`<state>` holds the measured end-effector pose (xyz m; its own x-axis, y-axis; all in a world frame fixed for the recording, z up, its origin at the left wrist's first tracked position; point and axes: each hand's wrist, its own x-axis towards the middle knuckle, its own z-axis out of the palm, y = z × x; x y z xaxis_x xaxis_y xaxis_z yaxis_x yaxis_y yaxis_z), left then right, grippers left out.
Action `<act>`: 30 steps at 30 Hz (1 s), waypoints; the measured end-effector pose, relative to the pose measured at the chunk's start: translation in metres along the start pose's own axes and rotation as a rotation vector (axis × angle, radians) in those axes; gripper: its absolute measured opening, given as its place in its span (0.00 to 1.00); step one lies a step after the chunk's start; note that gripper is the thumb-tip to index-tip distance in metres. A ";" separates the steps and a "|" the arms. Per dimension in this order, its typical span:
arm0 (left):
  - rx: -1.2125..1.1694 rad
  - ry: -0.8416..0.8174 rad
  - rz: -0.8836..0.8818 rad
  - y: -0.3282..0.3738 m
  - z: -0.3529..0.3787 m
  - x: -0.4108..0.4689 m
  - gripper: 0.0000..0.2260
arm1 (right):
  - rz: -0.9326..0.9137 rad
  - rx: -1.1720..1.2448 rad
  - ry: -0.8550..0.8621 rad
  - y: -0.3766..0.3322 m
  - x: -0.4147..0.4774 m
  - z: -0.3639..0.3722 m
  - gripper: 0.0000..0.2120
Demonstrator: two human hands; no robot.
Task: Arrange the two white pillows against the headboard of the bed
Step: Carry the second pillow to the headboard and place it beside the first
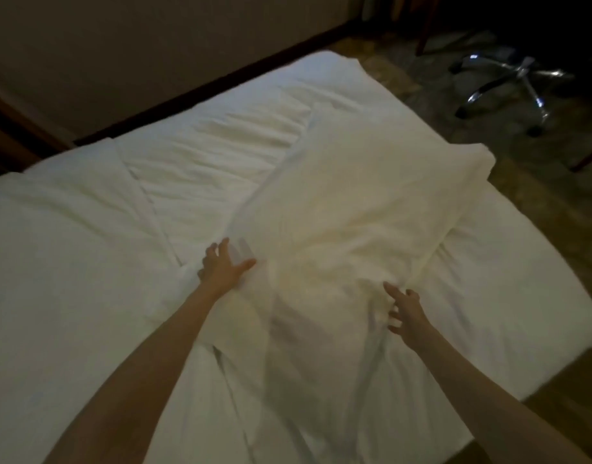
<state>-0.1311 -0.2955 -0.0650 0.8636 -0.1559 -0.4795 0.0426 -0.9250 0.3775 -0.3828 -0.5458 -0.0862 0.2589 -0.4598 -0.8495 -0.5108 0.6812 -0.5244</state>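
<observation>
A white pillow (365,202) lies slantwise across the middle of the white bed (70,262), its far corner toward the bed's right edge. My left hand (222,266) rests with spread fingers on the pillow's near left corner. My right hand (407,311) lies with fingers apart at the pillow's near right end, touching bunched white fabric. Whether either hand grips the cloth is blurred. A second pillow cannot be told apart from the bedding. A dark wooden headboard edge (16,142) shows at far left.
A folded white duvet (214,155) covers the far part of the mattress along a beige wall (137,55). On the patterned floor to the right stands a chrome swivel-chair base (519,85). The bed's right edge (539,249) drops to the floor.
</observation>
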 end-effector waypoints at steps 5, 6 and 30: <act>0.112 -0.048 -0.026 -0.002 0.002 0.064 0.51 | 0.014 -0.013 -0.012 -0.003 0.038 0.020 0.31; 0.088 -0.119 -0.036 -0.004 0.003 0.074 0.55 | 0.007 -0.021 -0.003 0.000 0.044 0.022 0.32; -0.208 0.179 0.093 0.055 -0.065 -0.103 0.34 | -0.160 0.128 0.012 -0.040 -0.045 0.038 0.32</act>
<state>-0.1847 -0.3074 0.0563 0.9428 -0.1560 -0.2945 0.0451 -0.8158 0.5766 -0.3425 -0.5304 -0.0287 0.3184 -0.5743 -0.7542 -0.3557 0.6651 -0.6566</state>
